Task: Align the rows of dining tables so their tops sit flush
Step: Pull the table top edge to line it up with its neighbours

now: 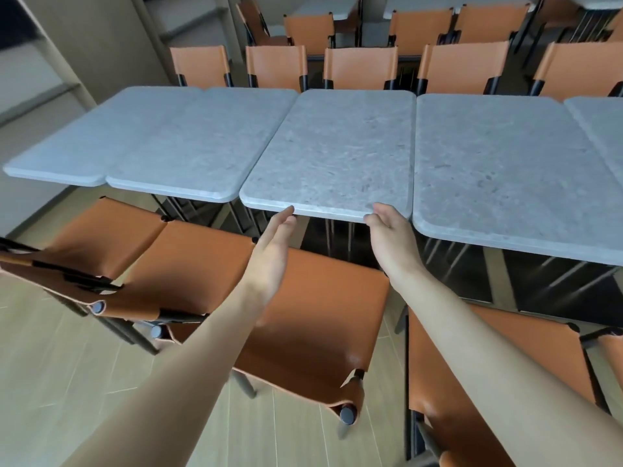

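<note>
A row of grey stone-look dining tables runs across the view. The middle table (337,153) stands right in front of me, and its near edge sticks out past the table on its left (188,143). My left hand (274,247) reaches to that near edge with straight fingers, the fingertips touching the rim. My right hand (391,230) grips the near right corner of the same top, thumb on top and fingers underneath. The right neighbour table (499,170) sits close beside it with a narrow gap.
Orange leather chairs (303,305) stand tucked between me and the tables, another chair (505,382) at lower right. More orange chairs (360,67) line the far side, with a further table row behind. A wall with shelving (67,62) is at left. Wood floor below.
</note>
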Motion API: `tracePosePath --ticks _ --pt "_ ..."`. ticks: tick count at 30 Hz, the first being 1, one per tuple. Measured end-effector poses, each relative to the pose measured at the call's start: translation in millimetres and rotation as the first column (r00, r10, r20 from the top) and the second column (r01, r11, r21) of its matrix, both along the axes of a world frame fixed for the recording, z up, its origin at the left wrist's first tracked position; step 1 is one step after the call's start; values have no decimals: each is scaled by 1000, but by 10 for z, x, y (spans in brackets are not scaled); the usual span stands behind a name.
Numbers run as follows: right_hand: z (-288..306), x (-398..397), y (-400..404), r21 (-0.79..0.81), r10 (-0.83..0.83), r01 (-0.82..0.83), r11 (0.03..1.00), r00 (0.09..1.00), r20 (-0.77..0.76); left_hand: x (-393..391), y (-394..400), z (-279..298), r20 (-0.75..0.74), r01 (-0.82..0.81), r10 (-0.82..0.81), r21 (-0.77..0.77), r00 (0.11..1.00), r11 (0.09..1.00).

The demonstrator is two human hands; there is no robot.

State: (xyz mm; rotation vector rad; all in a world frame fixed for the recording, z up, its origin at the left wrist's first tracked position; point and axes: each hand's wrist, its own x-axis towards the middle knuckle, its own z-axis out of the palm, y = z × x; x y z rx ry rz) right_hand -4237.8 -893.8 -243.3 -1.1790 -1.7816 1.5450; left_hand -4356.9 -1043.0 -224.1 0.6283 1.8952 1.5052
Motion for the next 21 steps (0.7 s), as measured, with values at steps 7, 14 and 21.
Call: tracePosePath --ticks 7,14,21 --pt "-88 -243 11 -19 -44 43 999 998 -46 -266 144 -59 32 8 -6 -54 999 999" --pt "-401 -336 419 26 -314 316 948 947 -60 -422 694 -343 61 54 -46 -138 997 989" --pt "-911 -353 1021 -113 -772 765 634 618 -145 -738 1456 -471 168 90 -53 -222 984 971"
